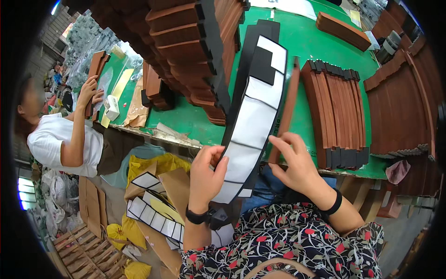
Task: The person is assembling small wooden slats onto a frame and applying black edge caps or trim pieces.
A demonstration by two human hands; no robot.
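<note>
A long curved strip (253, 123) with white backing panels and black borders stands slanted in front of me, a black square patch (262, 66) near its far end. My left hand (206, 174) is closed around its near left edge, thumb on the white face. At the strip's right edge, my right hand (297, 165) has its index finger and thumb apart, the index fingertip at or near the edge. A narrow brown wooden piece (289, 109) lies beside the strip, its near end partly behind my right fingers. Another black strip shows behind the white one.
Brown curved wooden pieces with black ends (337, 111) stand grouped at right on the green table (297, 37). A tall wooden stack (186, 56) rises at left, more panels (399, 102) far right. A co-worker (65, 139) handles wood at left. White-panelled strips (155, 218) lie below on cardboard.
</note>
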